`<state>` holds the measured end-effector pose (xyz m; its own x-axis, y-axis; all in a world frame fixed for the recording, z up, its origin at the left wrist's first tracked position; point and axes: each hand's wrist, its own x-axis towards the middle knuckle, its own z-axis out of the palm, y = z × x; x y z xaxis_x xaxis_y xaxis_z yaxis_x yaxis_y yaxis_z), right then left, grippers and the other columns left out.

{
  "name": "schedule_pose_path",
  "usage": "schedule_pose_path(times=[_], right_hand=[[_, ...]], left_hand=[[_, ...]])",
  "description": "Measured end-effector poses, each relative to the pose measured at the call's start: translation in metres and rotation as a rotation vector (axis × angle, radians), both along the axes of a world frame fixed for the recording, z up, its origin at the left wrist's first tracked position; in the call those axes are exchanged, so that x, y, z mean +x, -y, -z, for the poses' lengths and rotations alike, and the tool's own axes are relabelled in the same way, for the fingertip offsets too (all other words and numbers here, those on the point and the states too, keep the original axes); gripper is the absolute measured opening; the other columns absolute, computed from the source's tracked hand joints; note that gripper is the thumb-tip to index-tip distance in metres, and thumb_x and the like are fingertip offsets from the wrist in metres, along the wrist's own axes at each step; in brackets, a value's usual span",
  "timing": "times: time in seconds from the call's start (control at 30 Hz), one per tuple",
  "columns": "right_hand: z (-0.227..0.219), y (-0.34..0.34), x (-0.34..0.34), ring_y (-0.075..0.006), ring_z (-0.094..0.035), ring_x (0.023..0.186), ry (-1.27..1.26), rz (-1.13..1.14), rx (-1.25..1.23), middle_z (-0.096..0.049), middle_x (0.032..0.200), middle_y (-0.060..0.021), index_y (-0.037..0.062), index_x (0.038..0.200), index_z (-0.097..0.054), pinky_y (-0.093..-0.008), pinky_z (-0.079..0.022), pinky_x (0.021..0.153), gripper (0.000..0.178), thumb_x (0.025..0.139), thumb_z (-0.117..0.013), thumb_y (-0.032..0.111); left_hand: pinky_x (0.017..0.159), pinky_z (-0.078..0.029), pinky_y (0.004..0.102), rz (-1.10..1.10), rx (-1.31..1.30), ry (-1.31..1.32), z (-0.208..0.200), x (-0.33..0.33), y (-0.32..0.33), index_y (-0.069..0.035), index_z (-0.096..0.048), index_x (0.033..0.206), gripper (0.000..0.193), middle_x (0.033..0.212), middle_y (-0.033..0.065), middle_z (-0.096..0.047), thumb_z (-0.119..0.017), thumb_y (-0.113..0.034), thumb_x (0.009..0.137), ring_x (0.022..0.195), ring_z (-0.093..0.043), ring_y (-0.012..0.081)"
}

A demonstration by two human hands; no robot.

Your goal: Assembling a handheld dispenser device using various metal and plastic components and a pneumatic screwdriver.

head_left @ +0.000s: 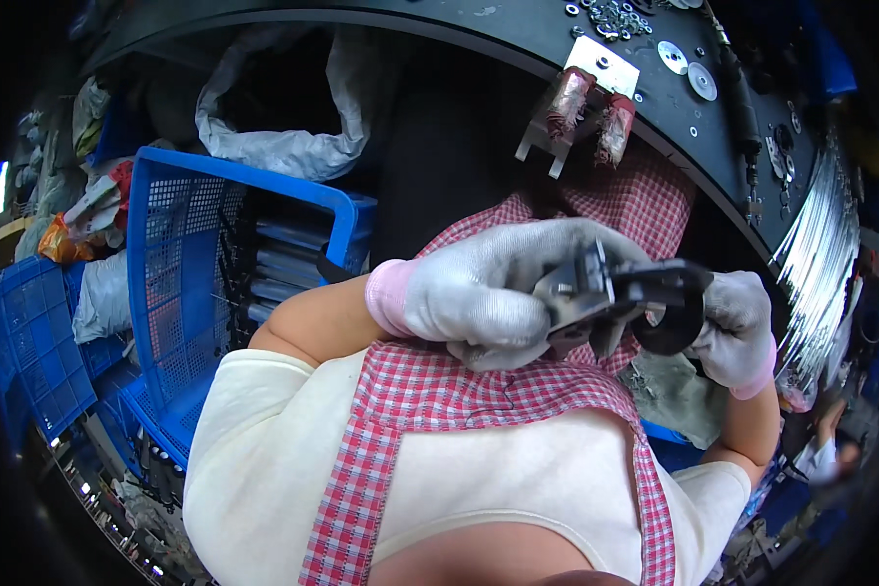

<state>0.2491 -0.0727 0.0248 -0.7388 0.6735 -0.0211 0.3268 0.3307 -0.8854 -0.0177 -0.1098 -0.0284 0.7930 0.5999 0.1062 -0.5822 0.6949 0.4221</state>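
Note:
My left hand [488, 293], in a grey-white glove with a pink cuff, is closed round the metal end of a black and silver mechanical part [596, 288]. The part is held up in front of my chest, over a red checked apron. At its right end sits a round black piece [676, 311], somewhat blurred. My right hand [737, 327], gloved the same way, grips that end with its fingers bent. Most of the right fingertips are hidden behind the round piece. Whether the part is one piece or several joined, I cannot tell.
A dark workbench [518, 24] curves across the far side, with washers [701, 81], loose nuts and a metal fixture with two red-wrapped posts [568, 103]. Left stands a blue crate [176, 283] beside a white sack [283, 146]. Thin metal rods [818, 264] hang at the right.

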Motion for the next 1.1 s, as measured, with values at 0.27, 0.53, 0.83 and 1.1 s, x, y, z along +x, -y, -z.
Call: schedule_pose_path(times=[0.27,0.53,0.83,1.1], right_hand=[[-0.003,0.007,-0.011,-0.0218,-0.056,0.05,0.314,0.09,0.772,-0.057,0.06,-0.0052,0.0086,0.108,-0.066,-0.0307,-0.04,0.045,0.048,0.06,-0.067,0.003],[-0.008,-0.003,-0.006,-0.0065,-0.053,0.053,0.105,0.054,-0.26,-0.06,0.065,-0.0111,0.0021,0.107,-0.068,-0.0218,-0.041,0.05,0.024,0.087,-0.064,0.016],[0.007,0.002,-0.01,-0.0161,-0.054,0.05,0.511,0.086,0.821,-0.055,0.061,-0.0063,0.0105,0.113,-0.065,-0.028,-0.042,0.048,0.039,0.074,-0.066,0.005],[0.008,-0.011,-0.006,-0.0062,-0.052,0.064,0.159,-0.061,-0.702,-0.061,0.071,-0.0042,-0.0076,0.104,-0.064,-0.0231,-0.044,0.058,0.064,0.083,-0.063,0.053]], left_hand=[[0.033,-0.033,0.0162,-0.054,-0.02,-0.028,0.016,0.003,-0.001,-0.004,-0.027,0.139,0.075,0.107,0.0159,-0.057,-0.067,-0.035,0.084,0.041,-0.044,0.0058],[0.032,-0.032,0.0162,-0.034,-0.018,0.069,0.021,0.002,0.0,-0.008,-0.027,0.141,0.074,0.109,0.0127,-0.056,-0.065,-0.036,0.085,0.041,-0.044,0.0066],[0.03,-0.031,0.0162,-0.107,-0.058,-0.078,0.033,0.0,-0.004,0.002,-0.04,0.131,0.071,0.109,0.0143,-0.058,-0.067,-0.043,0.084,0.041,-0.048,0.0076],[0.032,-0.033,0.0168,0.114,-0.052,-0.167,0.029,0.013,0.002,-0.002,-0.028,0.138,0.092,0.101,0.0146,-0.057,-0.075,-0.045,0.073,0.04,-0.047,0.0064]])
